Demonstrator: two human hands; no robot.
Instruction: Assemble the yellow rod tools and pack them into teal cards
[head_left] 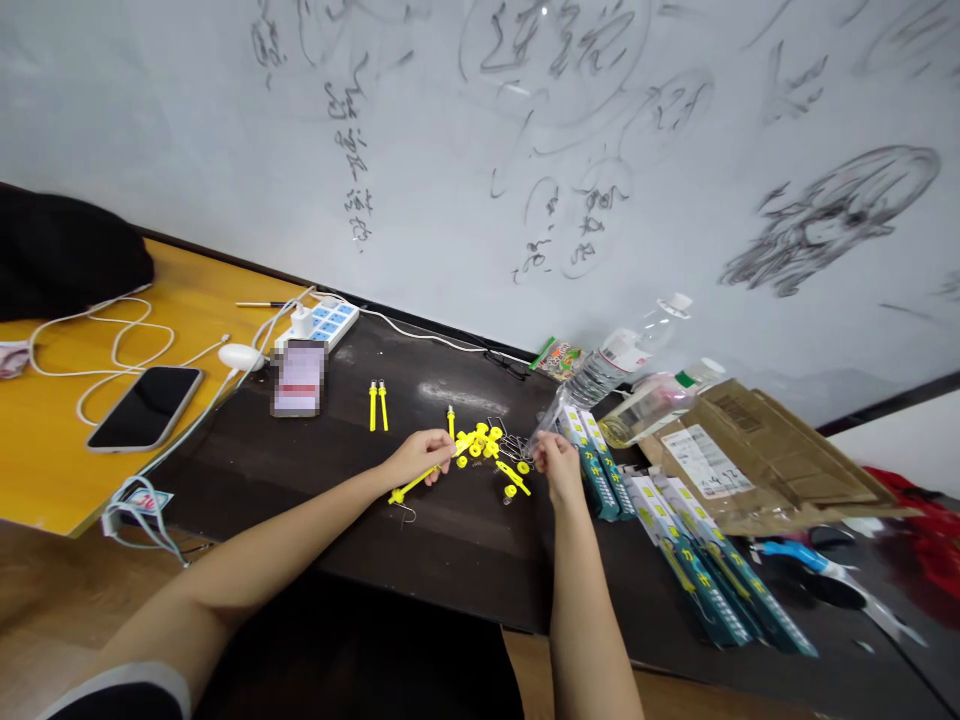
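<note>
My left hand [421, 457] is closed on a long yellow plastic stick [409, 489] that slants down to the left over the dark table [322, 470]. My right hand [556, 463] is pinched at the edge of a pile of small yellow plastic parts [484, 445]; what it holds is too small to name. Between the hands lie small metal wire clips and springs [514, 445]. Two more yellow sticks [377, 404] lie side by side further left, and one small wire hook [407, 516] lies just below the held stick.
Green-and-white packets [697, 560] lie in a row to the right, beside a cardboard box [757, 455] and plastic bottles [622, 360]. On the orange table [52, 470] at left rest a phone [146, 406], white cables and a power strip [322, 322]. A scribbled wall stands behind.
</note>
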